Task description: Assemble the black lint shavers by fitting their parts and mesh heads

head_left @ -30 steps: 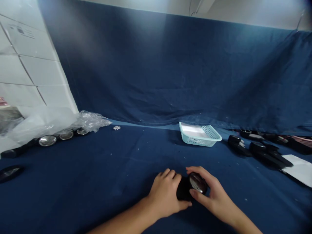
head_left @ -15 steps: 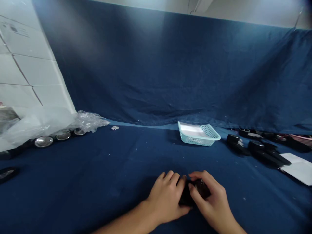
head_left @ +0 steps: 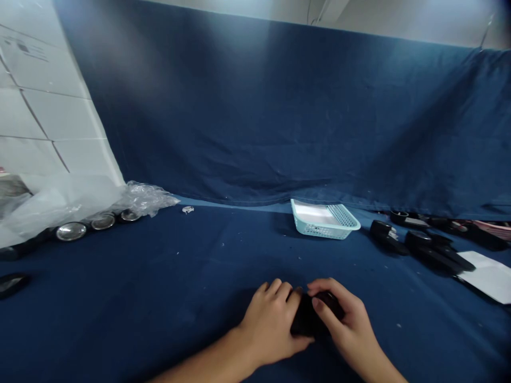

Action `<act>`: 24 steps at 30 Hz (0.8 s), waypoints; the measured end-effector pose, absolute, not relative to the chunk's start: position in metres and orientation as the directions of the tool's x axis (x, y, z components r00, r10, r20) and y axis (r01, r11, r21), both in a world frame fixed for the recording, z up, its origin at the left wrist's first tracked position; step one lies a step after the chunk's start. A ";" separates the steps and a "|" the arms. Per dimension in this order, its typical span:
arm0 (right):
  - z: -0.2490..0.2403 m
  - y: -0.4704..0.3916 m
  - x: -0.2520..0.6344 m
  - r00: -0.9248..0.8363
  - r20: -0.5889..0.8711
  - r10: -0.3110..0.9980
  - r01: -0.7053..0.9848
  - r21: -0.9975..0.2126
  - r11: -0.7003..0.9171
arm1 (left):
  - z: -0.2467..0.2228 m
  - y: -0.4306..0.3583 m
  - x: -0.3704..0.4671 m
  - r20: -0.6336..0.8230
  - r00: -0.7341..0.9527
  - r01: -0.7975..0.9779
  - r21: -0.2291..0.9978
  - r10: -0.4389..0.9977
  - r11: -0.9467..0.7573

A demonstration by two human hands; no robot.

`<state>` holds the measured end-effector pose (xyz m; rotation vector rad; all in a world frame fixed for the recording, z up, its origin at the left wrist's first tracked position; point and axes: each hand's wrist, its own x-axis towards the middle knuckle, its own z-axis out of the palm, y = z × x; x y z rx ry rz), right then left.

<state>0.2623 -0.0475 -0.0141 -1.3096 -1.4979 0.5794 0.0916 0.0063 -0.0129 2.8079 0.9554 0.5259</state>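
Low in the middle, a small black object (head_left: 305,318) lies between both hands on the blue cloth, mostly covered by fingers; its kind cannot be made out. My left hand (head_left: 273,324) is wrapped over its left side, fingers curled on the far side and thumb on the near side. At its right end, my right hand (head_left: 345,319) grips a rounded black part (head_left: 334,304) between thumb and curved fingers.
A pale blue basket (head_left: 329,232) with white paper stands at the back. Black devices (head_left: 435,252) and a white sheet (head_left: 489,276) lie right. Several black round-lensed items (head_left: 72,232) sit left beneath clear plastic (head_left: 146,198). A blue curtain (head_left: 255,106) hangs behind.
Both hands stay on the black object. My right thumb and fingers have shifted slightly on its right end, which looks turned a little. Everything else is still.
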 end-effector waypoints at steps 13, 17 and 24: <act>-0.016 -0.045 0.265 0.139 0.273 0.952 0.352 -0.912 0.210 | -0.013 0.007 0.092 0.284 0.741 0.563 0.229 0.608 -0.794; -0.014 -0.044 0.265 0.144 0.269 0.952 0.342 -0.917 0.207 | -0.015 0.007 0.091 0.295 0.736 0.565 0.227 0.609 -0.793; -0.014 -0.044 0.263 0.167 0.264 0.950 0.365 -0.912 0.189 | -0.017 0.007 0.092 0.293 0.737 0.569 0.218 0.609 -0.793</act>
